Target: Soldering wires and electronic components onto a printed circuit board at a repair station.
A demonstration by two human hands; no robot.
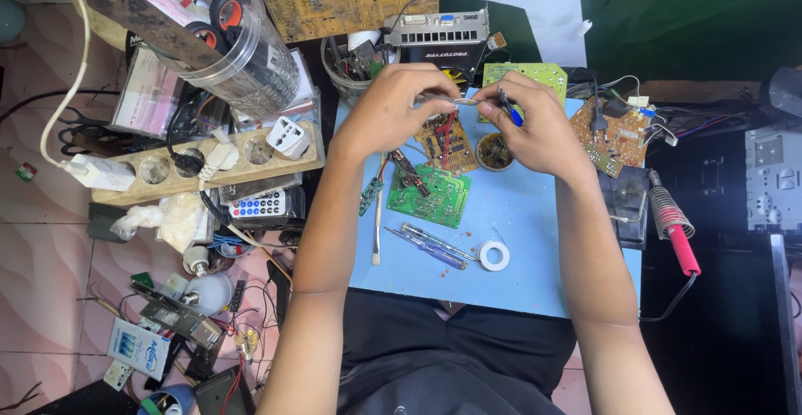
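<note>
My left hand (pixel 388 114) and my right hand (pixel 539 131) meet above the far side of a blue mat (pixel 535 223). A thin silvery metal tool (pixel 451 100) is pinched in the left fingers, its tip pointing at the right hand. Gripped in the right fingers is a small dark tool with a blue handle (pixel 510 111). Just below the hands lie a small orange circuit board (pixel 447 142), a round open tin (pixel 494 152) and a green circuit board (pixel 430 193).
Two screwdrivers (pixel 430 248) and a white tape roll (pixel 494 255) lie on the mat. A red-handled soldering iron (pixel 677 235) rests at the right. A brown board (pixel 614 135) sits nearby. A wooden power strip (pixel 209 160), remote (pixel 259 206) and plastic jar (pixel 251 56) crowd the left.
</note>
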